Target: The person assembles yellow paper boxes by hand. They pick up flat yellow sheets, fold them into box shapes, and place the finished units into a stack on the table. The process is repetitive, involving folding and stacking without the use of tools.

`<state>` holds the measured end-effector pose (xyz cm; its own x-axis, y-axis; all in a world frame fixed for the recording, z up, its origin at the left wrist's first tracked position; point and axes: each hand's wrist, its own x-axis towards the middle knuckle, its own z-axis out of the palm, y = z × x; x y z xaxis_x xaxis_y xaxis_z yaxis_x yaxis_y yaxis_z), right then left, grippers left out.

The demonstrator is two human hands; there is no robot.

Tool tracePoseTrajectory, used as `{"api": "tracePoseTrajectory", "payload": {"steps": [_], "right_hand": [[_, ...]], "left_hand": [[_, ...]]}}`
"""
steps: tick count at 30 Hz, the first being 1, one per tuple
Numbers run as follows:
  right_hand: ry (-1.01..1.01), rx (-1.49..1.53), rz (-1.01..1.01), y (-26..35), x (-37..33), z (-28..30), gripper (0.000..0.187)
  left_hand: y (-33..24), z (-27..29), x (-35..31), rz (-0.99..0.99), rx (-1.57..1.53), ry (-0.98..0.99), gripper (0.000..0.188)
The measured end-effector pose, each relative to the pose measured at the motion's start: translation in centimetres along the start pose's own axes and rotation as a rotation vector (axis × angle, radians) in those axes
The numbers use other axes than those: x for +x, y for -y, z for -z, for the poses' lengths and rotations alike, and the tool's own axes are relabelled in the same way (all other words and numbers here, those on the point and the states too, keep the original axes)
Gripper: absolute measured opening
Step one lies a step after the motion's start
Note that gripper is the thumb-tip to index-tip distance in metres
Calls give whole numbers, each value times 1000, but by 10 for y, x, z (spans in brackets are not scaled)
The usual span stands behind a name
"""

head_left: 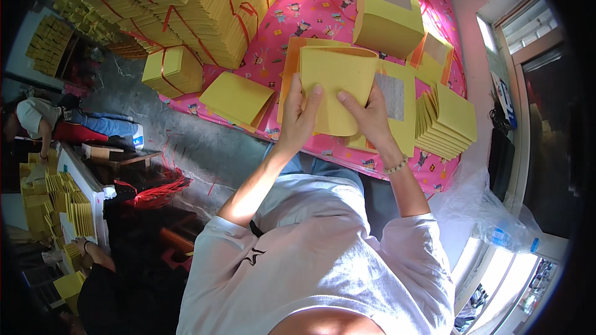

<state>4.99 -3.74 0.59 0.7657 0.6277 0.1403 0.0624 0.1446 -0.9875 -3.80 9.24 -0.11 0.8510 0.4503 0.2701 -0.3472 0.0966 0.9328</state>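
Observation:
Between both hands I hold a yellow paper sheet (335,71), curved over so that its orange inner side shows along the top edge. My left hand (299,116) grips its left side, thumb on the front face. My right hand (372,119), with a beaded bracelet on the wrist, grips the right side in the same way. Under and beside the sheet lie more yellow papers, one with a grey rectangle (390,96). A folded yellow paper (234,96) lies left of my left hand. To the right of my right hand a fanned stack of folded yellow papers (448,121) leans over.
A pink patterned cloth (297,9) covers the table. Tall tied yellow bundles (205,15) stand at the far left, and a thick yellow stack (385,22) at the far right. Red cords (162,189) lie on the floor. Two other people work at the left.

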Motion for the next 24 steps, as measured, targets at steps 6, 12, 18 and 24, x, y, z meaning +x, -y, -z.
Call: {"api": "tracePoseTrajectory", "payload": {"steps": [6,12,18,24], "right_hand": [[7,-23,-12,2,-4,2,51],[12,-46,0,3,-8,3,49],[-58,-39,-8,7,-4,-1,43],[-75,-45,-96,5,12,-3,36]], "left_hand": [[-5,-4,-1,-3,-26,-15,27],[-3,-2,-5,-12,22,-12,27],[-11,-1,1,177,-70,-30,31],[3,9,20,387,-186,-39,30]]}}
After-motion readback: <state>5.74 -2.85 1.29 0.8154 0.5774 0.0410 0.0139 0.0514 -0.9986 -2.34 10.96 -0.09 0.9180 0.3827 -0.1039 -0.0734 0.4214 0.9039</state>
